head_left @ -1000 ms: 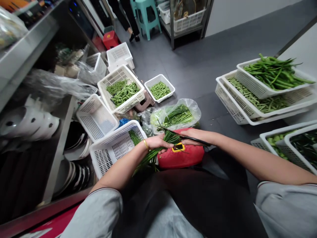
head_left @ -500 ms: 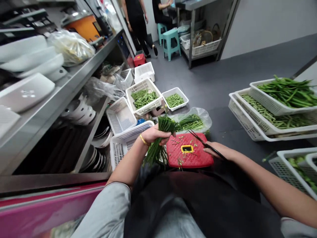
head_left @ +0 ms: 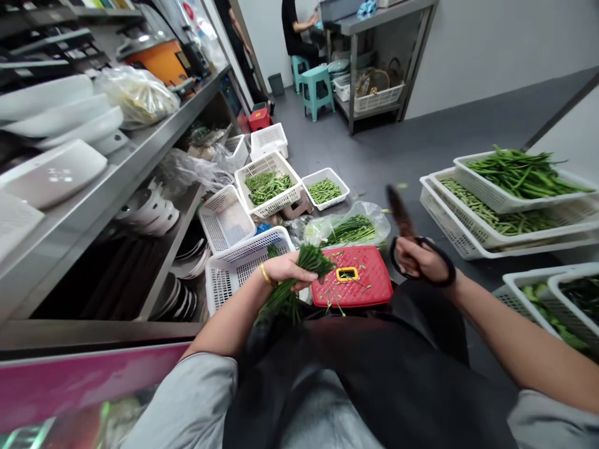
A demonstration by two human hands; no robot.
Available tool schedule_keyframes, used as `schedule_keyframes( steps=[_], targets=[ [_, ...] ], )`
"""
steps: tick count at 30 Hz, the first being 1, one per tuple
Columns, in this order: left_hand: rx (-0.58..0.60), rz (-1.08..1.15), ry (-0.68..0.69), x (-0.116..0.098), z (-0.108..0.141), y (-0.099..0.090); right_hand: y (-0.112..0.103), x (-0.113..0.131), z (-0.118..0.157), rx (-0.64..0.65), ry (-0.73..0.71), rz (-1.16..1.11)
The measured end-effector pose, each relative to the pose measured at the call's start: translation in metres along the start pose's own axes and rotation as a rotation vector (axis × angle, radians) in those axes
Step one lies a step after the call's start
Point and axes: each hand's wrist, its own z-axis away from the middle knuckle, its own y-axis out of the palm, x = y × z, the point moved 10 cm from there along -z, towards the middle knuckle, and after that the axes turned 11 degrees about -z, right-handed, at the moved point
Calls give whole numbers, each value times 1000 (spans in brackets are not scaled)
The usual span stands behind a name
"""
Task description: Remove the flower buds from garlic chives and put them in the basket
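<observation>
My left hand (head_left: 291,269) is wrapped round a bundle of thin green stems (head_left: 314,259), which look like garlic chives with buds. The long ends hang down to the left toward my lap. My right hand (head_left: 418,259) grips a pair of scissors (head_left: 403,215) by the black handles, off to the right, with the blades pointing up and away. Between my hands lies a red lid (head_left: 350,293) with a yellow-rimmed handle, strewn with small cut bits. Just beyond it, an open plastic bag (head_left: 374,215) holds more green stems (head_left: 350,229).
White baskets (head_left: 248,265) stand at left, beside steel shelving (head_left: 154,146) with dishes. Farther off are baskets of beans (head_left: 269,187). Stacked baskets of green peppers and beans (head_left: 524,181) stand right. A seated person (head_left: 299,31) and another standing person are at the back.
My right hand has swung right and the scissors now point upward, away from the bundle. My left hand has moved slightly left and down with the stems. The standing person has moved left.
</observation>
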Motion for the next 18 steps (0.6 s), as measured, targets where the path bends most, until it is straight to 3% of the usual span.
schedule_keyframes(
  steps=[2,5,8,11,13,15,16,18],
  targets=[
    [-104,84,66,-7,7,-14,7,-42,0,50,143,68],
    [-273,194,212,-27,14,-30,38,-95,-8,243,300,574],
    [-414,195,306,-43,19,-32,54,-119,-25,207,356,856],
    [-517,180,340,-46,24,-25,69,-128,-35,194,347,867],
    [-539,185,344,-42,26,-19,74,-124,-37,209,338,857],
    [-541,189,329,-37,26,-14,72,-104,-38,208,315,839],
    [-540,186,314,-34,26,-12,69,-83,-39,183,269,808],
    [-537,166,283,-32,24,-9,60,-18,-38,87,67,675]
  ],
)
